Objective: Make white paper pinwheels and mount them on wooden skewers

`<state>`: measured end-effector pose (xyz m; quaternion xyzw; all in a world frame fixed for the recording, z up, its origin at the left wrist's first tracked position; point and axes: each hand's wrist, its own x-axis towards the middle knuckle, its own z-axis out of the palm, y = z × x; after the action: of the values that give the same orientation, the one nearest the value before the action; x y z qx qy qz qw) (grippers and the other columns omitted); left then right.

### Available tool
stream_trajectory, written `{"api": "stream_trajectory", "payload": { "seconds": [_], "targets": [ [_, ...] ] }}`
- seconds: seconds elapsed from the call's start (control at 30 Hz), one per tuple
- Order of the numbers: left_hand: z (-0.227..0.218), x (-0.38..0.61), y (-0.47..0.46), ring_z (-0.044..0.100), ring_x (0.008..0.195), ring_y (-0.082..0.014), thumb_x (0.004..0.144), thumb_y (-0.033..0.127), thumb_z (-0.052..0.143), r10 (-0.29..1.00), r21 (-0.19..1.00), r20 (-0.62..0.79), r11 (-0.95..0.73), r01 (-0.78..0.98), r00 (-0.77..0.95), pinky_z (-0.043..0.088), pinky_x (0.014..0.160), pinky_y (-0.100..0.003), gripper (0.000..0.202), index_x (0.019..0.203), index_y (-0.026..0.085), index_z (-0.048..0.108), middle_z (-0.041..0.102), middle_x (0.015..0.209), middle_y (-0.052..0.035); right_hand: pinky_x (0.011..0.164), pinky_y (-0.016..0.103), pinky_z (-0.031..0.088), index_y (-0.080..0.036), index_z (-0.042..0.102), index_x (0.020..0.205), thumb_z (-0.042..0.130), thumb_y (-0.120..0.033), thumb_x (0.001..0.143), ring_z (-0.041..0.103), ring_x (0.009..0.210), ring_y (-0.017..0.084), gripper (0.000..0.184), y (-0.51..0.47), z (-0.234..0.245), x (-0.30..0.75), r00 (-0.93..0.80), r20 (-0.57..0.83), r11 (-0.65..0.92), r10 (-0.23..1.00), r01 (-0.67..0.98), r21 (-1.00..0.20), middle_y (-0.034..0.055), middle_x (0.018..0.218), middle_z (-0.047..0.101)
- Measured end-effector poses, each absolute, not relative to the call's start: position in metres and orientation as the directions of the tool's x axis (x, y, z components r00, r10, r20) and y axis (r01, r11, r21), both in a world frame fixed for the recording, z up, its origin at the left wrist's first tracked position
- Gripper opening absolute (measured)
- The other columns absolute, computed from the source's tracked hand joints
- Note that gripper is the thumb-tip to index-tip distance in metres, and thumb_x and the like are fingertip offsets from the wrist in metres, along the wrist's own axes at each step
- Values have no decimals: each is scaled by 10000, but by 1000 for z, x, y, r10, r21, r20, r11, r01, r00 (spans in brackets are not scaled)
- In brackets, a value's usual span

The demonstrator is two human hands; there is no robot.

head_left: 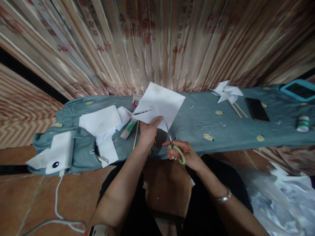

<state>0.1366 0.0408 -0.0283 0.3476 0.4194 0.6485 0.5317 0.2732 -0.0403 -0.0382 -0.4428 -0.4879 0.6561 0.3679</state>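
Observation:
My left hand (149,131) grips a white square sheet of paper (162,98) by its near edge, thumb on top, and holds it up over the table. A slit runs into the sheet from its left corner. In my right hand (185,153) is a pair of scissors (180,155) with light green handles. Their blades meet the sheet's near corner, close to my left thumb; whether they are parted there is too small to tell. Behind the sheet, part of a small red box (135,102) with tiny metal pieces shows.
Left on the cloth-covered table (197,111) lie white papers (100,120), a green-and-white box (128,128) and a white device (60,152) with a cable. To the right are a paper pinwheel (227,91), sticks, a phone (257,109), a blue-framed tablet (299,90) and a small roll (303,124).

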Motion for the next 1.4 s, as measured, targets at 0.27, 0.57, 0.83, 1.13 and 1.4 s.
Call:
{"api": "stream_trajectory", "payload": {
  "seconds": [0.27,0.57,0.83,1.13,1.4],
  "targets": [
    [-32,142,38,676,972,-226,601,263,775,982,942,-27,-37,-333,-188,527,895,-360,489,1070,186,662,725,1050,-62,480,216,432,-176,703,883,769,-545,650,522,499,86,441,-43,-37,278,-306,-237,-271,922,-75,-960,-28,590,599],
    [-32,146,40,675,954,-235,581,264,787,979,942,5,-72,-327,-204,524,894,-370,544,1096,156,650,717,1070,-86,452,209,422,-184,703,821,817,-499,591,507,454,74,406,-44,-32,281,-280,-302,-339,911,-92,-936,-41,541,594],
    [-36,146,40,671,955,-239,588,261,770,980,946,-1,-64,-316,-200,517,880,-362,537,1102,161,650,715,1070,-81,448,205,418,-185,694,798,846,-460,558,512,445,74,395,-47,-37,282,-247,-344,-380,906,-117,-918,-41,524,595],
    [-38,148,36,665,895,-234,572,253,752,993,962,-34,1,-273,-117,506,860,-369,493,1048,161,662,724,973,-67,473,221,413,-171,674,816,828,-491,569,494,481,77,433,-50,-39,289,-208,-315,-339,926,-93,-936,-50,549,550],
    [-34,155,29,655,853,-209,523,188,773,991,952,-56,16,-306,-121,499,828,-336,387,897,191,671,714,954,-47,472,222,374,-164,676,856,805,-520,586,473,484,75,465,-50,-40,294,-159,-301,-312,940,-48,-949,-55,533,538]
  ]
}}
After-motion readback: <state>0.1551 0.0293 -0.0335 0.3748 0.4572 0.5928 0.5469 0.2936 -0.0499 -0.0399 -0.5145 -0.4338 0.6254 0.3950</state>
